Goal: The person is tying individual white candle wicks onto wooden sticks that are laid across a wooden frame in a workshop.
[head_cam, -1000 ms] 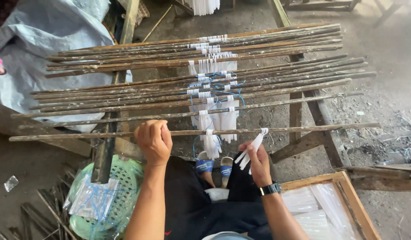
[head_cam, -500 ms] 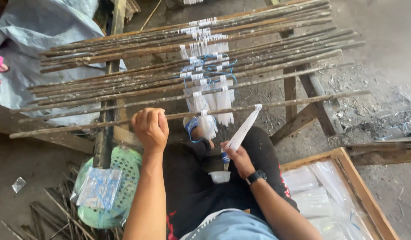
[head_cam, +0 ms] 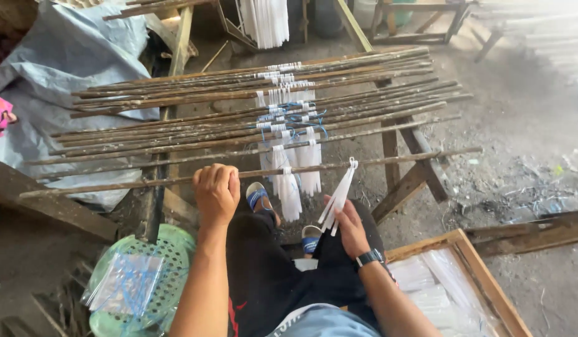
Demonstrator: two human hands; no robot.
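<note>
Head view
Left hand: the left hand is clenched over the nearest stick of the rack of sticks.
Right hand: the right hand grasps a bundle of white strips, its top touching that stick.
Hanging strips: white bunches hang between the hands.
Nearby: green basket lower left; wooden tray lower right.
</note>
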